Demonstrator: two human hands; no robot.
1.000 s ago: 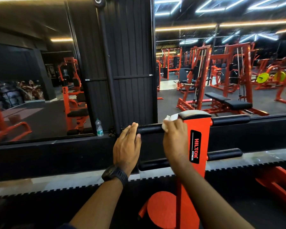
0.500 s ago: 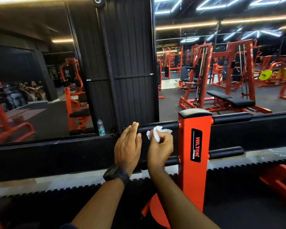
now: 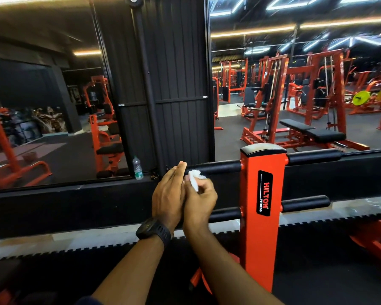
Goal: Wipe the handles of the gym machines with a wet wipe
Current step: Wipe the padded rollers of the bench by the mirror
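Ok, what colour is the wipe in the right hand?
White; the wipe shows best in the head view.

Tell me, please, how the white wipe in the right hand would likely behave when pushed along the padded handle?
The wipe is probably floppy: it sits crumpled in folds where the right hand pinches it. It likely weighs very little, since a pinch alone holds it. Pushed along the padded handle, it would probably bunch up rather than slide flat.

The left hand [image 3: 167, 197] hides the nine-o'clock end of the upper handle [image 3: 216, 167]; the right hand [image 3: 200, 201] covers part of the wet wipe [image 3: 194, 176].
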